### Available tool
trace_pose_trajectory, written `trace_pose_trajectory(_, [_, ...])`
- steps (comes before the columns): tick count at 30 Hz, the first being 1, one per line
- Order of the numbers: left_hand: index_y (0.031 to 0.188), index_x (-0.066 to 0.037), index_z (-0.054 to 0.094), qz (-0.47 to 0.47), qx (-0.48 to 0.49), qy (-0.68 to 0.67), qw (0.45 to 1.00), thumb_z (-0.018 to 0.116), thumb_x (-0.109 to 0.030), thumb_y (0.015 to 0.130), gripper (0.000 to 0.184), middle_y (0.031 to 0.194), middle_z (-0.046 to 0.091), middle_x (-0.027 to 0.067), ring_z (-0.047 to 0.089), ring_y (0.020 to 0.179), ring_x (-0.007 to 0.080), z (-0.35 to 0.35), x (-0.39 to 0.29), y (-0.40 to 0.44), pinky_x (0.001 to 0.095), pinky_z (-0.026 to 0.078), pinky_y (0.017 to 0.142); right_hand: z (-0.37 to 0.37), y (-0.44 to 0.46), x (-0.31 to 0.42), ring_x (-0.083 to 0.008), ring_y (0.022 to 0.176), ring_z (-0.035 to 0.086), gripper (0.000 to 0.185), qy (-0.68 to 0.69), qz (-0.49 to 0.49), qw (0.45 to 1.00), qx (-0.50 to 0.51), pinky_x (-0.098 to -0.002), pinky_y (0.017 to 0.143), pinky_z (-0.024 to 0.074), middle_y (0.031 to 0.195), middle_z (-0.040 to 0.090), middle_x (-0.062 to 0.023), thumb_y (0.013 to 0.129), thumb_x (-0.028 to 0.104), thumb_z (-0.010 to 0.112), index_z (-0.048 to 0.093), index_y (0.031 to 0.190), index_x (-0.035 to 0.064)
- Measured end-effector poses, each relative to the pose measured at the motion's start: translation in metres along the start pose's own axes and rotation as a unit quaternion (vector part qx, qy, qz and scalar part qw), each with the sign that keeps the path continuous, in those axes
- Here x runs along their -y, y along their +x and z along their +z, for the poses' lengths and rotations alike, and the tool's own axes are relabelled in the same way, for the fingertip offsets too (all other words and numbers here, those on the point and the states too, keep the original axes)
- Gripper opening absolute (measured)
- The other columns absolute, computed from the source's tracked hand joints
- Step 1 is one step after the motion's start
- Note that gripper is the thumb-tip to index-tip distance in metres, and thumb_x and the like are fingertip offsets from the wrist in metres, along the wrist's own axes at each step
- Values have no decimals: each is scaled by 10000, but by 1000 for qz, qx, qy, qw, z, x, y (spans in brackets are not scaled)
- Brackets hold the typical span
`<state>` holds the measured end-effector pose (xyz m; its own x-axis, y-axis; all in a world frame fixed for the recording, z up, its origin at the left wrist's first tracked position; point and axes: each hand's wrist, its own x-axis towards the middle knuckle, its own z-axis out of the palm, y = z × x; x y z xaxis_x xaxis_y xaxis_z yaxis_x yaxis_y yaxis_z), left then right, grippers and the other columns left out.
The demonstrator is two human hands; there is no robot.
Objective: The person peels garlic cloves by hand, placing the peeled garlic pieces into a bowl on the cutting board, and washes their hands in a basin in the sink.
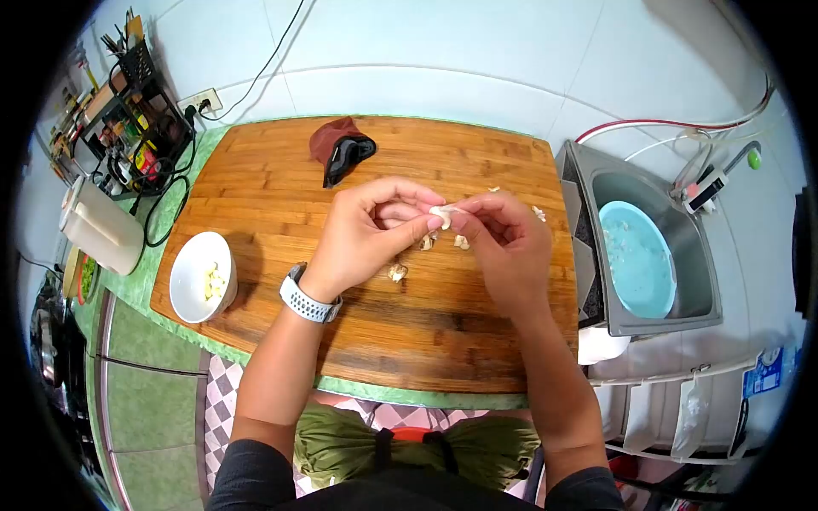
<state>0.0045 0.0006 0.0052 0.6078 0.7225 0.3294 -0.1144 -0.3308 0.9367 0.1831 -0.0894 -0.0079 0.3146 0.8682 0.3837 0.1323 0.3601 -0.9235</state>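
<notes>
Between my two hands, above the wooden board, is a pale garlic clove (442, 217). My left hand (375, 223) pinches it between thumb and fingers; a watch with a light band is on that wrist. My right hand (509, 243) is closed at the clove's other side, thumb and forefinger on a whitish strip that looks like its skin. Under and beside the hands lie bits of garlic and peel, including a brownish piece (397, 272) on the board. A white bowl (189, 271) at the left holds several peeled cloves (213, 281).
The wooden board (273, 179) covers most of the counter. A brown and black cloth-like item (345, 153) lies near its back edge. At the right, a steel sink (694, 281) holds a light-blue basin (635, 255). A white pitcher (106, 226) and a black rack (128, 128) stand at left.
</notes>
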Motion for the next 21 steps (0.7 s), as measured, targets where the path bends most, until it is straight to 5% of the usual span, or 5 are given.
trace_pose_trajectory(13, [1194,28,651,36,-6,-43,998,758,16,914,300,1000,729,54,702,863,60,0,3,0,186,540,735,0,4,-4,-93,881,677,115,174,52,983,1,-230,814,544,963,722,-55,993,71,698,648,1053,-13])
trace_pose_trajectory(21, [1172,20,667,4,-17,-39,999,767,37,900,290,1068,728,69,709,946,106,0,-5,0,240,588,815,3,0,-5,-101,904,691,221,96,-25,995,21,-240,831,566,1011,733,-71,934,10,734,682,1147,-16])
